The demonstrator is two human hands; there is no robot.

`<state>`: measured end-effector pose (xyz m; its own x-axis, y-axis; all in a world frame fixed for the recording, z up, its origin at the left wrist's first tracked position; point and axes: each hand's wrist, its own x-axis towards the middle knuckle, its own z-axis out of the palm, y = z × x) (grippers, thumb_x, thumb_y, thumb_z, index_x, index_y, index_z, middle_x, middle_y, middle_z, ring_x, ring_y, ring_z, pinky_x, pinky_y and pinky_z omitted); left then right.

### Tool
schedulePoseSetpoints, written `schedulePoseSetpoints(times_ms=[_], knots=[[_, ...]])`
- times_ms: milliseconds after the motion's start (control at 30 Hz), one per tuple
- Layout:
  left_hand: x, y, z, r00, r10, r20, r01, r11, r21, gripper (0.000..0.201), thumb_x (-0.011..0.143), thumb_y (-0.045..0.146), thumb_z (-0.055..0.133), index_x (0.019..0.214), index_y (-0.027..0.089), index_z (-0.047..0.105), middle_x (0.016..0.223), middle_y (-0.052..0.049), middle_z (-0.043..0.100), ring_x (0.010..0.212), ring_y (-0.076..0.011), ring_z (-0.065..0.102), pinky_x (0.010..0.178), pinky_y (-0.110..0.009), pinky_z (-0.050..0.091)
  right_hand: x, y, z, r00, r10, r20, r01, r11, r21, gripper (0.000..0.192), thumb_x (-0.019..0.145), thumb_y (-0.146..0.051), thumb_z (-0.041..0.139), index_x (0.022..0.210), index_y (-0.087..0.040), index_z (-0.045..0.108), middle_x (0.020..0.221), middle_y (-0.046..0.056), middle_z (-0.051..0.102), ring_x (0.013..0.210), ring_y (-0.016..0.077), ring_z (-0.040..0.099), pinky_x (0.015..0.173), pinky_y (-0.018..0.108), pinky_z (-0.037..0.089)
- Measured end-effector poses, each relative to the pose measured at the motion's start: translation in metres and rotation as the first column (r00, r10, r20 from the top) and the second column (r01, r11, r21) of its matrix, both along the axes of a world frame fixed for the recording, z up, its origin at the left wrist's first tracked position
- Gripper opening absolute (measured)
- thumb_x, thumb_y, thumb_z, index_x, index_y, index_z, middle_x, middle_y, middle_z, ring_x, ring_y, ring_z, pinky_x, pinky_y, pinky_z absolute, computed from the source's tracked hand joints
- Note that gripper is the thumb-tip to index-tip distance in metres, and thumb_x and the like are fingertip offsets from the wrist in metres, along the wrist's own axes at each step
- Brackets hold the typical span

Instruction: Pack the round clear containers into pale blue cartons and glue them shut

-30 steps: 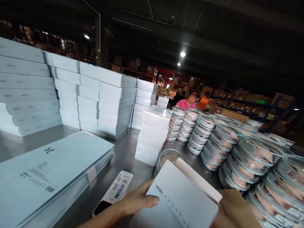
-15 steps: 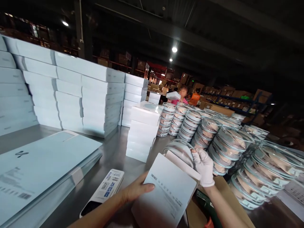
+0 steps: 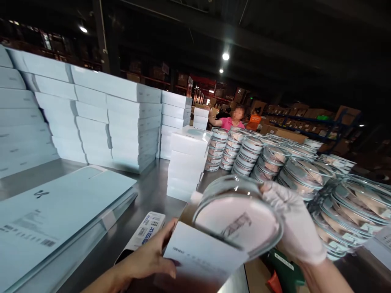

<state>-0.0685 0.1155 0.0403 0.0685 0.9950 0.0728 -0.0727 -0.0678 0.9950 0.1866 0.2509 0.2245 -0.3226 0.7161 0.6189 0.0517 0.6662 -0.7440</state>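
My bare left hand (image 3: 152,258) grips the side of a white printed box (image 3: 201,254), thumb on its front face. The box is tilted with its upper end open. At that opening leans a round clear case (image 3: 235,221), its pale flat face with dark print turned toward me. My right hand (image 3: 293,219), in a white glove, pinches the case by its upper right rim. The lower part of the case lies behind the box's front wall. Beneath my right forearm sits a dark green tool (image 3: 285,264) with a red-orange part.
Stacks of round clear cases (image 3: 305,175) fill the right side. A short stack of white boxes (image 3: 186,162) stands ahead, a wall of them (image 3: 122,118) further left. A large flat white box (image 3: 67,207) and a labelled white packet (image 3: 146,232) lie left. A person in pink (image 3: 229,122) stands beyond.
My right hand has lifted the round case higher out of the box and turned its flat face toward me. My left hand and the box have shifted lower left.
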Motion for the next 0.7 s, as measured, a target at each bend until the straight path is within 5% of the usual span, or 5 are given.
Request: schedulePoseSetpoints(times_ms=[100, 200, 333, 500, 700], knots=[[0.001, -0.01, -0.003, 0.999, 0.048, -0.022, -0.049, 0.998, -0.026, 0.11, 0.047, 0.04, 0.102, 0.145, 0.027, 0.054, 0.134, -0.007, 0.065, 0.121, -0.0402, 0.056, 0.106, -0.046, 0.043, -0.001, -0.035, -0.029, 0.973, 0.156, 0.173, -0.152, 0.988, -0.034, 0.031, 0.084, -0.058, 0.075, 0.093, -0.028, 0.08, 0.09, 0.006, 0.078, 0.081, 0.025, 0.074, 0.072, 0.038, 0.063], [0.004, -0.018, -0.009, 0.997, 0.074, -0.017, -0.074, 0.997, -0.037, 0.119, 0.049, 0.051, 0.101, 0.151, 0.027, 0.046, 0.139, -0.011, 0.063, 0.127, -0.0434, 0.054, 0.11, -0.05, 0.043, 0.011, -0.048, -0.068, 0.996, -0.076, 0.049, 0.072, 0.994, 0.086, 0.042, 0.087, -0.056, 0.073, 0.123, -0.036, 0.067, 0.133, 0.009, 0.067, 0.125, 0.0316, 0.063, 0.11, 0.05, 0.049], [0.01, -0.03, -0.017, 0.972, 0.23, 0.051, -0.235, 0.946, 0.222, 0.11, 0.068, 0.069, 0.086, 0.157, 0.035, 0.032, 0.164, -0.014, 0.036, 0.148, -0.0431, 0.036, 0.12, -0.055, 0.032, 0.019, -0.057, -0.134, 0.998, -0.052, -0.025, 0.05, 0.996, -0.074, 0.039, 0.094, -0.061, 0.06, 0.124, -0.037, 0.059, 0.141, 0.01, 0.063, 0.134, 0.0362, 0.059, 0.11, 0.057, 0.048], [0.025, -0.035, -0.016, 0.928, 0.352, -0.117, -0.247, 0.822, 0.513, 0.055, 0.095, 0.07, 0.053, 0.134, 0.033, 0.066, 0.167, -0.008, 0.031, 0.15, -0.044, 0.033, 0.122, -0.056, 0.029, 0.006, -0.07, -0.206, 0.989, 0.131, 0.061, -0.129, 0.991, -0.038, 0.075, 0.083, -0.086, 0.043, 0.147, -0.048, 0.052, 0.164, -0.002, 0.043, 0.146, 0.0467, 0.044, 0.103, 0.065, 0.054], [0.05, -0.025, -0.014, 0.748, 0.662, 0.048, -0.64, 0.701, 0.315, 0.035, 0.101, 0.052, 0.052, 0.125, 0.028, 0.06, 0.155, -0.011, 0.045, 0.141, -0.0352, 0.047, 0.113, -0.046, 0.043, -0.03, -0.106, -0.197, 0.982, -0.161, -0.099, 0.118, 0.93, -0.348, 0.062, 0.105, -0.046, 0.043, 0.163, -0.037, 0.023, 0.171, 0.005, 0.029, 0.151, 0.0372, 0.039, 0.12, 0.061, 0.038]])
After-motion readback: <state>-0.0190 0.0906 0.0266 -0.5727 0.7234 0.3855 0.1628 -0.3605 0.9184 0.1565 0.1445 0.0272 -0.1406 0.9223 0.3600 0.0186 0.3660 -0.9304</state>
